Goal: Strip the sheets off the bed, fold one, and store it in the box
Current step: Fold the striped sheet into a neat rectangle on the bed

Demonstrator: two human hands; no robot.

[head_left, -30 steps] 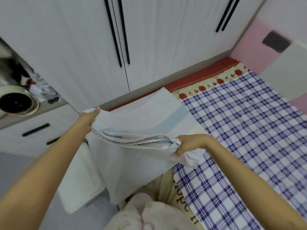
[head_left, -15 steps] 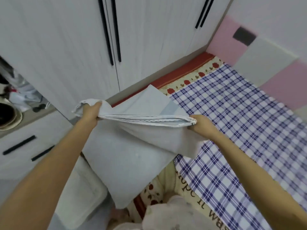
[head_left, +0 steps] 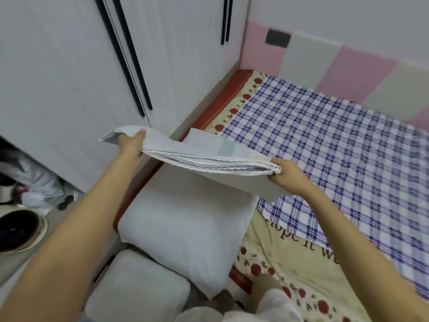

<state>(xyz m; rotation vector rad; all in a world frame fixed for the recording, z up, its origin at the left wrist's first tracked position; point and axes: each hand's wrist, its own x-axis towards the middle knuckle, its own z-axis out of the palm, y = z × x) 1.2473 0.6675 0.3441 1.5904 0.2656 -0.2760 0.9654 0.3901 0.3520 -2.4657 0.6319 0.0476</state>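
The wardrobe fills the far left, and the bed runs from its foot away to the right. A purple-checked sheet is spread flat over most of the bed, so by my judgement the stripping is not finished. Under it, a floral cover shows at the near edge and in a strip along the far-left side.

The task's thing is the pale sheet, held in the air over the bed's left edge. It is folded into several layers with stacked edges facing the camera. Its long axis runs left to right, the left end a little farther away than the right. More pale cloth lies or hangs below that edge toward the near left, and I cannot tell where it ends.

The coming move turns on this: the sheet is stretched between the two hands and neither is nearer its middle. A further fold likely means bringing one end across to the other — the right end has the bed under it, the left end hangs over the gap by the wardrobe.

No box is plainly in view. A pale grey, soft-cornered block at the near left might be one — its inside is not visible. A dark bowl sits at the left edge, contents unclear.

The left hand grips the sheet's left end with fingers curled over it. The right hand pinches the right-end corner.
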